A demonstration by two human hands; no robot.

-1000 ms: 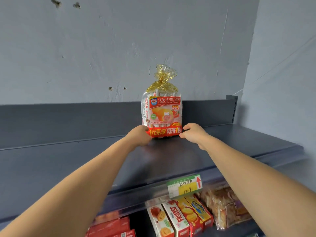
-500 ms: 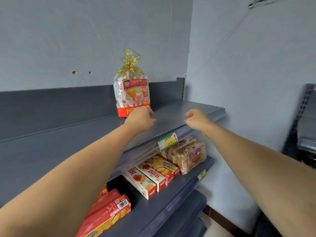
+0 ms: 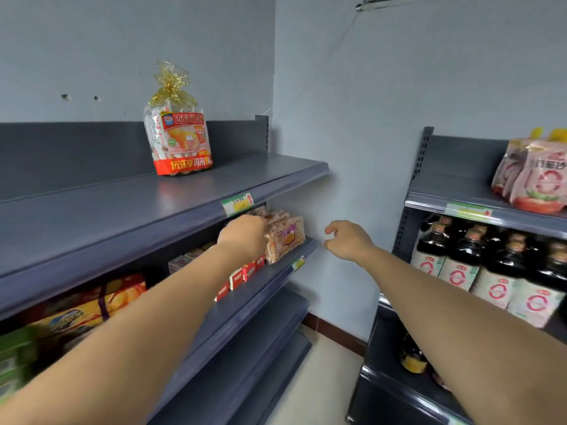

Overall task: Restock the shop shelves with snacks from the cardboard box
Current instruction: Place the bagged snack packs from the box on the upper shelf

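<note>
On the top shelf [image 3: 122,210] of the grey rack, near its right end, the snack bag [image 3: 181,139] stands upright against the back panel, its neck tied with a gold ribbon, with bare shelf all round it. Both arms reach out below it, well apart from the bag.

The left hand [image 3: 244,237] is under the lip of the top shelf, just below the green-and-yellow price tag [image 3: 237,204], and is seen from the back. Its fingers are turned away from the camera, so whether they hold anything cannot be told. It overlaps the clear-wrapped cake packs [image 3: 287,237] at the right end of the second shelf [image 3: 277,273]; touching or only in front of them, the view does not say.

The right hand [image 3: 348,240] hangs in the open gap between the two racks, in front of the pale wall. Its fingers are loosely curled and it holds nothing.

A row of red-and-white boxes [image 3: 242,276] lines the second shelf, partly hidden by the left forearm. Further left lie an orange carton [image 3: 92,305] and blurred green packs [image 3: 15,357].

The right-hand rack [image 3: 454,185] carries pink pouches [image 3: 537,179] on top and dark bottles [image 3: 460,256] with pale labels beneath, the right forearm crossing in front of its lower shelves.
</note>
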